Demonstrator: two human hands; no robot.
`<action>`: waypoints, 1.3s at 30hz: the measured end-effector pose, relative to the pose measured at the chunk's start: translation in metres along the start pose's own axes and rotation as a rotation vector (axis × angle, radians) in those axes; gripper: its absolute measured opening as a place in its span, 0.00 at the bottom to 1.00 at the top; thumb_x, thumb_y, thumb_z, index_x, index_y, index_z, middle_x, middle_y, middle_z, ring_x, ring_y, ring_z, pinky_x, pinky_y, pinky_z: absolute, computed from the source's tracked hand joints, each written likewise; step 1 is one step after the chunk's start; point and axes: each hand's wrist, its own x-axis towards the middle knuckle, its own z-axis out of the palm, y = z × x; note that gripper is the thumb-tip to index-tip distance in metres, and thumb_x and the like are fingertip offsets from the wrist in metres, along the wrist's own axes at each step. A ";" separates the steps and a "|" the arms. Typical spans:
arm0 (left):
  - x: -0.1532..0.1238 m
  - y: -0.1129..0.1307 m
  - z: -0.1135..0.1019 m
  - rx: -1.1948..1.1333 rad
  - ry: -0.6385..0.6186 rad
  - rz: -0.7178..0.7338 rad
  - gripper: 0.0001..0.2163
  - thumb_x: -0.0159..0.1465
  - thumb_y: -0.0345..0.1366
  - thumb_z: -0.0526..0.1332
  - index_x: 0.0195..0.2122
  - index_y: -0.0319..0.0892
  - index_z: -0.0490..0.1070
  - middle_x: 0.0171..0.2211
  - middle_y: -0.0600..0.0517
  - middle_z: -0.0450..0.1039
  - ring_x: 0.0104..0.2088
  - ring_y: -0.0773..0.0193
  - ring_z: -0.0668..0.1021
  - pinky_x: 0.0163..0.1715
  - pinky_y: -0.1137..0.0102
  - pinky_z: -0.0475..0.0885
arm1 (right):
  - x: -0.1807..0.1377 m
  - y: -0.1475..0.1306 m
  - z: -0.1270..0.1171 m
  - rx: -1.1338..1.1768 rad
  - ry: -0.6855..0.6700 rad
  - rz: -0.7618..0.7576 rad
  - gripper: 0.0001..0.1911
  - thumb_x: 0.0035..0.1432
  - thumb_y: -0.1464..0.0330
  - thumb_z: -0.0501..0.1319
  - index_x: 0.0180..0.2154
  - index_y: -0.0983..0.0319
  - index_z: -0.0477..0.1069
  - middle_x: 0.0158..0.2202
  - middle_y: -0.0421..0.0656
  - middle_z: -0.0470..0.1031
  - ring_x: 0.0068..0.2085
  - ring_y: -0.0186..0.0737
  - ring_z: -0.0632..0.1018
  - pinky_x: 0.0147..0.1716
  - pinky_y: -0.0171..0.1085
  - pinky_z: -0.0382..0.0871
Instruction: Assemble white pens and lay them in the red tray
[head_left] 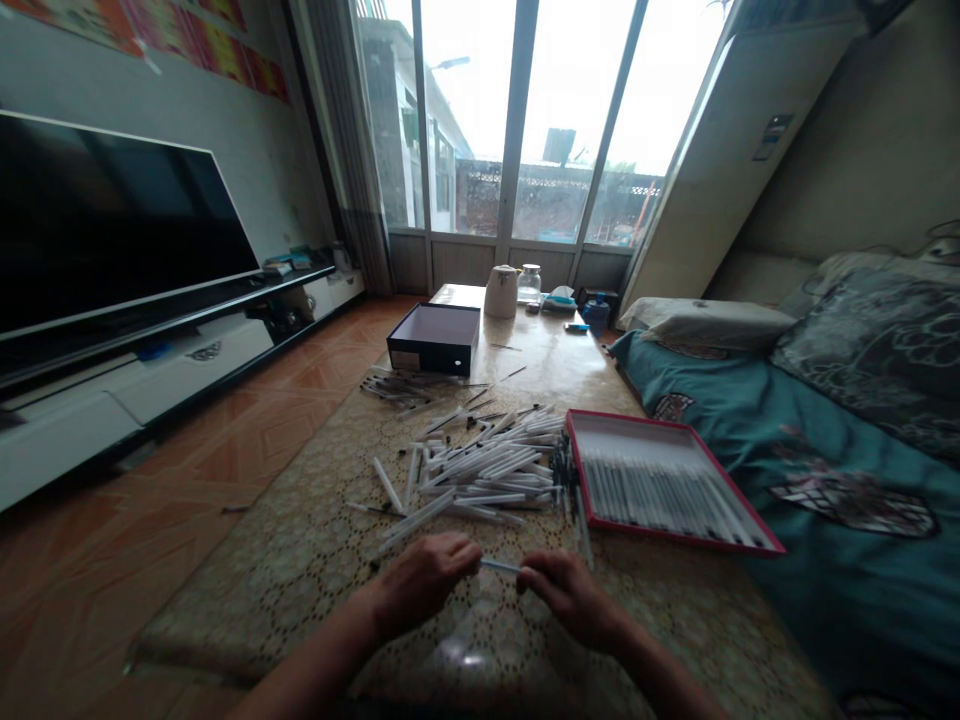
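My left hand [424, 578] and my right hand [571, 592] hover close together over the near end of the long table [315, 560]. Both are closed in a pinch on one thin white pen part [501, 566] that spans the gap between them. Just beyond lies a loose pile of white pen barrels [480, 468]. To the right of the pile sits a red-rimmed tray [664, 482] with several pens laid side by side in a row. A smaller heap of thin dark refills [409, 387] lies farther up on the left.
A dark open box [435, 338] stands past the refills. A white kettle [501, 291], a glass jar [529, 283] and small items sit at the far end. A teal-covered bed [832, 480] runs along the right. A TV [112, 220] on a low stand is at left.
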 end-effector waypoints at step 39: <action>-0.004 -0.012 0.030 -0.108 0.457 -0.440 0.08 0.58 0.35 0.54 0.33 0.42 0.73 0.32 0.46 0.76 0.34 0.57 0.77 0.37 0.64 0.70 | 0.028 0.051 0.007 -0.411 0.569 0.102 0.11 0.59 0.68 0.49 0.35 0.62 0.69 0.33 0.46 0.73 0.35 0.40 0.74 0.36 0.35 0.65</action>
